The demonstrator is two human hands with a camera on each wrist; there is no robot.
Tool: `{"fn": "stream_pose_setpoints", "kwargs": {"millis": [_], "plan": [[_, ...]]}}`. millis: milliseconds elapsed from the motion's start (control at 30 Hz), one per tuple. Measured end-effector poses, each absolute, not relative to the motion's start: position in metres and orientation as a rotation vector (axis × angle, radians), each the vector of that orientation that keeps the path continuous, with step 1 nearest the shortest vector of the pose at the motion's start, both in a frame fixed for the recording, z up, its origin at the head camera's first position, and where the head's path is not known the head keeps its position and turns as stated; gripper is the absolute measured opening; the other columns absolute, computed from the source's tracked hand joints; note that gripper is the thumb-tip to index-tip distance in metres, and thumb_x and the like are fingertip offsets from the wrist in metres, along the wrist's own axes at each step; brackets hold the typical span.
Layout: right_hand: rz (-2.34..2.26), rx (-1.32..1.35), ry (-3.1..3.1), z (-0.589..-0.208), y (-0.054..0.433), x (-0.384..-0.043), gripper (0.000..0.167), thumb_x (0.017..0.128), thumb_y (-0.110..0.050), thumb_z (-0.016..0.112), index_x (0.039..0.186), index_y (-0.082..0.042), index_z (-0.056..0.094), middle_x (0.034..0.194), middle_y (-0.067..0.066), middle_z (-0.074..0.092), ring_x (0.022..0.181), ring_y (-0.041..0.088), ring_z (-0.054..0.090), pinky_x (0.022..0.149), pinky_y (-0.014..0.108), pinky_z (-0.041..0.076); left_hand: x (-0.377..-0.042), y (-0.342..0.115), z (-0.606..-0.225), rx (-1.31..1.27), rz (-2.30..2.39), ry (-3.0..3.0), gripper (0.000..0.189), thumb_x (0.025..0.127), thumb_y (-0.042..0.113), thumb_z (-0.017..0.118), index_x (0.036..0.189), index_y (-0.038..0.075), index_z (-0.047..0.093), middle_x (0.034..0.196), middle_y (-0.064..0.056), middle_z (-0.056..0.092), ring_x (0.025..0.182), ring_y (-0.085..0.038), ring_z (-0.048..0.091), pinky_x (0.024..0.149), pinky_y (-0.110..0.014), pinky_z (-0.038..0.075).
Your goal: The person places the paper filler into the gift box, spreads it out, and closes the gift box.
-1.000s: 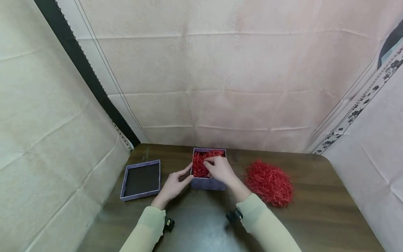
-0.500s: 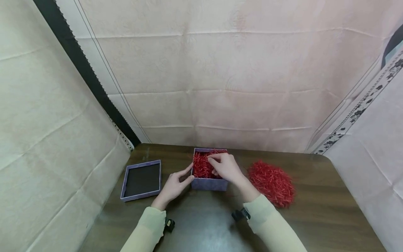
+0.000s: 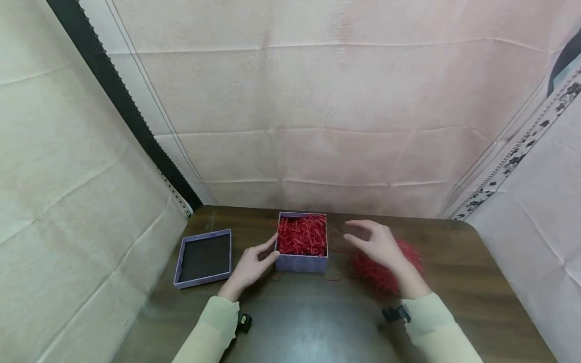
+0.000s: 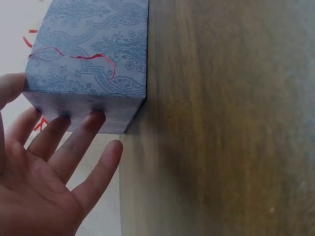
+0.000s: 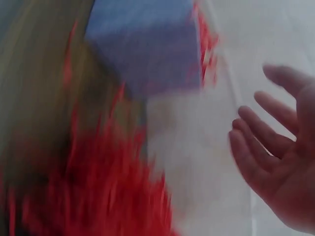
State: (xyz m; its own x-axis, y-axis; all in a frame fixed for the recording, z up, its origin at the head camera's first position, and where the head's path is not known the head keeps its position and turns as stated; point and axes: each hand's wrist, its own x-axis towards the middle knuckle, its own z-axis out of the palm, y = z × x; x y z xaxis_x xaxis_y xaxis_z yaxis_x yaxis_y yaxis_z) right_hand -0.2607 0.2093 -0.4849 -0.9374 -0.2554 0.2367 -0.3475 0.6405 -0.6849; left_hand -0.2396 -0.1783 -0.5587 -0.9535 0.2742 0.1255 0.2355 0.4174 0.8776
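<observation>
A purple-blue patterned box (image 3: 301, 263) stands at the back of the table, full of red shredded paper (image 3: 303, 235). Against its left side rest the nearly straight fingertips of my left hand (image 3: 248, 268), with the thumb near the front left corner. In the left wrist view, this hand (image 4: 49, 187) has its fingers spread along the box wall (image 4: 93, 44). To the right of the box, my right hand (image 3: 379, 247) hovers over a loose pile of red shredded paper (image 3: 369, 275), thumb and fingers apart. The right wrist view shows this hand (image 5: 280, 142) with nothing in it.
The box's lid (image 3: 204, 259) lies inside up on the left, showing a black inner face. A few red strands lie on the wooden table (image 3: 299, 317) around the box. White cloth (image 3: 340, 126) hangs behind and at both sides.
My right hand has come out of the box and swung right to above the loose pile, its fingers spreading. The left hand stays at the box's left side.
</observation>
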Motion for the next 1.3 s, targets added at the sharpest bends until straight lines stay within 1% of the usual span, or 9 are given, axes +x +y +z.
{"fn": "stream_pose_setpoints", "kwargs": {"millis": [100, 167, 233, 400, 533, 667, 900, 1133, 1300], "plan": [[1.042, 0.534, -2.840, -0.494, 0.243, -0.257, 0.062, 0.093, -0.052, 0.083, 0.145, -0.020, 0.068, 0.147, 0.011, 0.064, 0.137, 0.037, 0.056, 0.109, 0.066, 0.045, -0.240, -0.180, -0.559, 0.469, 1.600, 2.620, 0.058, 0.106, 0.043, 0.068, 0.160, 0.029, 0.053, 0.158, -0.002, 0.053, 0.142, -0.028, 0.056, 0.114, -0.050, 0.047], [0.977, 0.536, -2.912, -0.499, 0.261, -0.253, 0.074, 0.089, -0.054, 0.085, 0.150, -0.018, 0.063, 0.153, 0.016, 0.056, 0.144, 0.043, 0.046, 0.111, 0.073, 0.039, -0.239, -0.182, -0.560, 0.465, 1.598, 2.623, 0.058, 0.106, 0.043, 0.068, 0.160, 0.029, 0.053, 0.158, -0.002, 0.053, 0.141, -0.028, 0.056, 0.114, -0.050, 0.047], [0.902, 0.542, -2.965, -0.504, 0.275, -0.250, 0.086, 0.085, -0.057, 0.088, 0.154, -0.016, 0.058, 0.157, 0.022, 0.049, 0.146, 0.049, 0.039, 0.110, 0.079, 0.035, -0.239, -0.183, -0.560, 0.458, 1.597, 2.624, 0.058, 0.106, 0.043, 0.068, 0.160, 0.029, 0.052, 0.158, -0.003, 0.053, 0.141, -0.029, 0.056, 0.114, -0.051, 0.047], [0.775, 0.545, -3.056, -0.513, 0.297, -0.241, 0.105, 0.073, -0.059, 0.095, 0.159, -0.017, 0.051, 0.161, 0.031, 0.038, 0.146, 0.059, 0.032, 0.102, 0.087, 0.034, -0.239, -0.185, -0.558, 0.446, 1.605, 2.623, 0.057, 0.106, 0.043, 0.068, 0.160, 0.030, 0.053, 0.157, -0.004, 0.053, 0.142, -0.029, 0.056, 0.114, -0.052, 0.046], [0.805, 0.545, -3.124, -0.520, 0.304, -0.237, 0.112, 0.069, -0.054, 0.099, 0.162, -0.019, 0.047, 0.163, 0.033, 0.033, 0.144, 0.063, 0.032, 0.096, 0.089, 0.037, -0.239, -0.184, -0.557, 0.448, 1.606, 2.622, 0.057, 0.106, 0.043, 0.068, 0.160, 0.030, 0.053, 0.157, -0.005, 0.054, 0.143, -0.029, 0.055, 0.115, -0.051, 0.045], [0.820, 0.547, -3.153, -0.530, 0.307, -0.240, 0.114, 0.066, -0.052, 0.101, 0.162, -0.021, 0.047, 0.162, 0.032, 0.033, 0.141, 0.064, 0.037, 0.092, 0.085, 0.044, -0.240, -0.182, -0.557, 0.450, 1.616, 2.617, 0.057, 0.106, 0.041, 0.069, 0.159, 0.029, 0.053, 0.157, -0.006, 0.054, 0.142, -0.029, 0.055, 0.114, -0.051, 0.046], [0.712, 0.511, -3.168, -0.547, 0.305, -0.246, 0.112, 0.065, -0.056, 0.101, 0.160, -0.023, 0.051, 0.158, 0.032, 0.039, 0.137, 0.062, 0.045, 0.088, 0.081, 0.050, -0.240, -0.180, -0.558, 0.460, 1.614, 2.612, 0.057, 0.106, 0.040, 0.069, 0.160, 0.028, 0.053, 0.158, -0.005, 0.053, 0.142, -0.029, 0.055, 0.114, -0.050, 0.046], [0.661, 0.454, -3.193, -0.551, 0.304, -0.246, 0.097, 0.070, -0.051, 0.099, 0.153, -0.020, 0.060, 0.152, 0.027, 0.049, 0.134, 0.056, 0.050, 0.088, 0.077, 0.052, -0.240, -0.178, -0.559, 0.473, 1.594, 2.615, 0.057, 0.107, 0.041, 0.068, 0.160, 0.027, 0.053, 0.159, -0.004, 0.052, 0.143, -0.030, 0.054, 0.114, -0.051, 0.046], [0.698, 0.462, -3.153, -0.550, 0.305, -0.245, 0.076, 0.076, -0.036, 0.098, 0.144, -0.019, 0.068, 0.142, 0.022, 0.060, 0.126, 0.049, 0.059, 0.091, 0.073, 0.053, -0.240, -0.177, -0.559, 0.459, 1.604, 2.615, 0.056, 0.106, 0.041, 0.068, 0.159, 0.030, 0.053, 0.157, -0.004, 0.053, 0.143, -0.028, 0.054, 0.115, -0.051, 0.045]]}}
